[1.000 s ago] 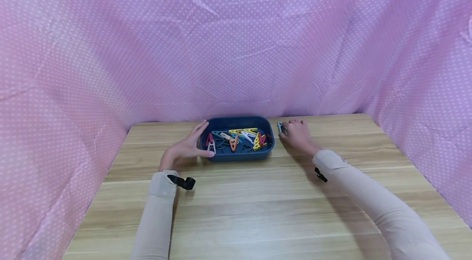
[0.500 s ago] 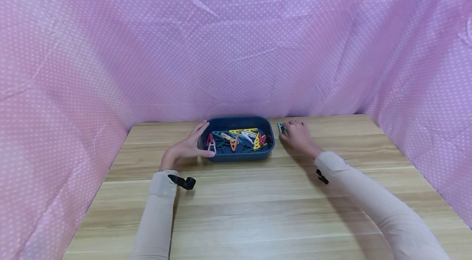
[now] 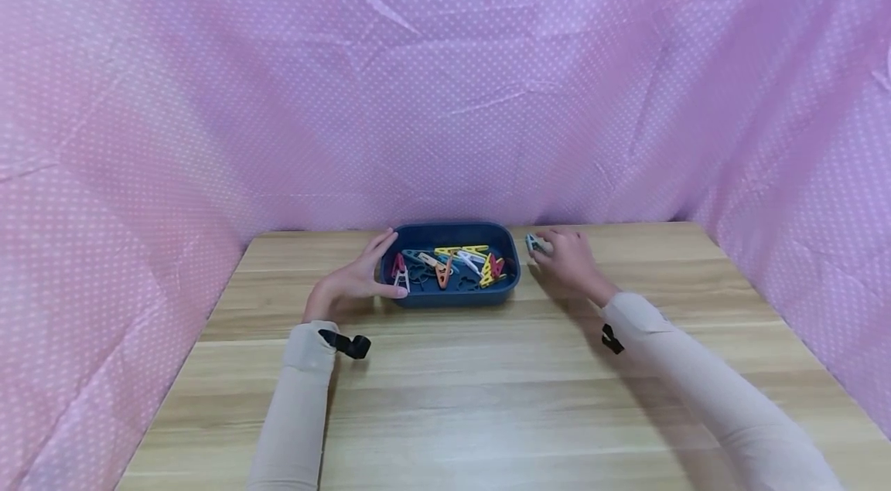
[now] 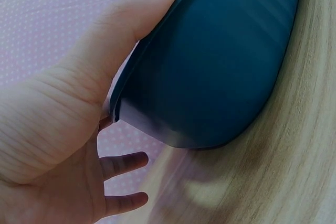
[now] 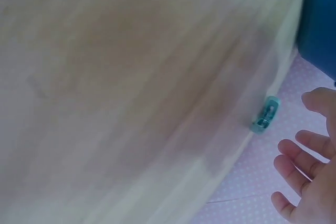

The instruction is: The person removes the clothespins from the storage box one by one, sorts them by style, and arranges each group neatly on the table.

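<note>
A dark blue plastic basket [image 3: 452,298] holds several clothespins in yellow, white, orange, red and teal. My left hand [image 3: 355,274] spans its left end, thumb at the front rim and fingers reaching to the back rim. In the left wrist view the thumb [image 4: 131,17] lies along the rim, and two straight fingers stick out below it. A teal clothespin [image 3: 534,243] sits to the right of the basket. My right hand [image 3: 567,255] is beside it; in the right wrist view the fingers are spread, with a gap to the clothespin [image 5: 266,115].
The wooden table [image 3: 445,390] runs out to a pink dotted cloth [image 3: 445,89] hanging behind and on both sides. Dark cookie-cutter-like shapes [image 3: 468,284] lie on the basket floor under the clothespins. Black straps [image 3: 346,344] sit on the sleeves.
The right hand has shifted slightly right, and the teal clothespin has turned and tilted a little, showing more of itself. The left hand keeps its place at the basket.
</note>
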A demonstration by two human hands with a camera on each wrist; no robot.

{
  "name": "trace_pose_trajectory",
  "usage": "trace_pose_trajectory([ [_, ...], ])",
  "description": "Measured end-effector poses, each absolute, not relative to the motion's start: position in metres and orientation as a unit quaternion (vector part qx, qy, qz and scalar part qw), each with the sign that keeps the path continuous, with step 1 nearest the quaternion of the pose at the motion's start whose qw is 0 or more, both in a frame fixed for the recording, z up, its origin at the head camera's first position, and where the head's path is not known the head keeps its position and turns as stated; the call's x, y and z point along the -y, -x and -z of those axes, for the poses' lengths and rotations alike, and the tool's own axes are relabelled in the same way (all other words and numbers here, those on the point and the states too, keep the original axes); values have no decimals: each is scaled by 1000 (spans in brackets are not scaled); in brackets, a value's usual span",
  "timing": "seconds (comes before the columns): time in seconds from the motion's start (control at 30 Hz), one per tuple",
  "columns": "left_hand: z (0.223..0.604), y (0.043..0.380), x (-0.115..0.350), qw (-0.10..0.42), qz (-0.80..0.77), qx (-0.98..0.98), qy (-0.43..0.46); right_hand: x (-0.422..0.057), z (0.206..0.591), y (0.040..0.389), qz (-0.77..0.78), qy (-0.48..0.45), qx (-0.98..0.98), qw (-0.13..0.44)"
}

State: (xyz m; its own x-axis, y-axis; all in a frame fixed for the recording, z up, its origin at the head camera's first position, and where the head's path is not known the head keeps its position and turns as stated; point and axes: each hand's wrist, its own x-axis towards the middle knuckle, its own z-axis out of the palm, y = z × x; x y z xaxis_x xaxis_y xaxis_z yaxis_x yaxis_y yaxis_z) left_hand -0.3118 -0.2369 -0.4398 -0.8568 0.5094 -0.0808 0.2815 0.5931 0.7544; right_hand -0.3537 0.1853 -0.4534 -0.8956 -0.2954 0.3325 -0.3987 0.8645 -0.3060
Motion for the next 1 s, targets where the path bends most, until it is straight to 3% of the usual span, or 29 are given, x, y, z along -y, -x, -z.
trace_pose_trajectory([
  [0.53,440,304,232,148,-391,-880,-224,-159,431,345,-237,-242,923,181],
  [1.0,440,299,236,139,-389,-882,-225,-96,412,333,-208,-360,907,63],
])
